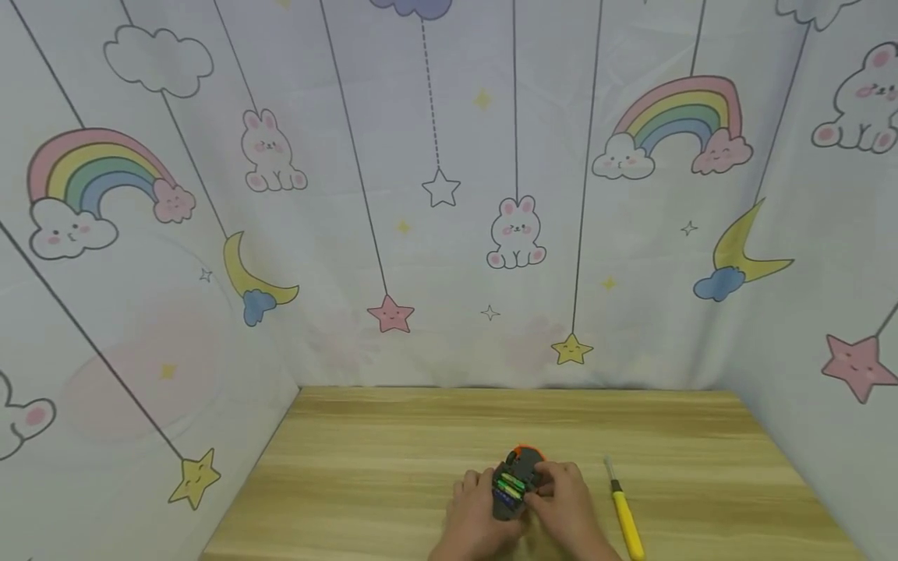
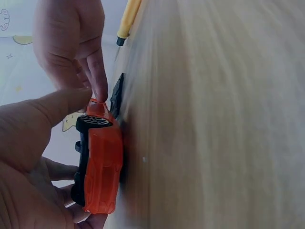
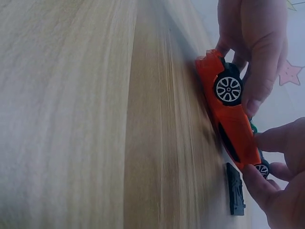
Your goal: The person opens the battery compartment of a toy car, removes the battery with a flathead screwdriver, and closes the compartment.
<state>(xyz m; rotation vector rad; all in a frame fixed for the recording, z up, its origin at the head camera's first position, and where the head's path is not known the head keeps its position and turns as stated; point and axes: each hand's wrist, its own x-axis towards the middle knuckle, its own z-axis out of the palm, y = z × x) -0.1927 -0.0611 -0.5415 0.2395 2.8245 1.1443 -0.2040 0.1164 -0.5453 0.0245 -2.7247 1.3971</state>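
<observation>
An orange toy car (image 1: 525, 463) is held bottom up over the wooden table, its black underside facing the head camera. Several green and blue batteries (image 1: 510, 485) show in an uncovered bay in that underside. My left hand (image 1: 475, 510) grips the car along its left side, with the fingers around its edge. From the other side, my right hand (image 1: 567, 502) pinches the car, thumb and fingertips close by the batteries. In the right wrist view, a silver-spoked wheel (image 3: 228, 89) shows on the car's side. A small black cover (image 3: 235, 190) lies on the table below my right hand.
A yellow-handled screwdriver (image 1: 627, 518) lies on the table to the right of my right hand, its shaft pointing away. The wood-grain table (image 1: 365, 436) ends at a white curtain (image 1: 449, 343) printed with stars, rabbits and rainbows, which also runs along both sides.
</observation>
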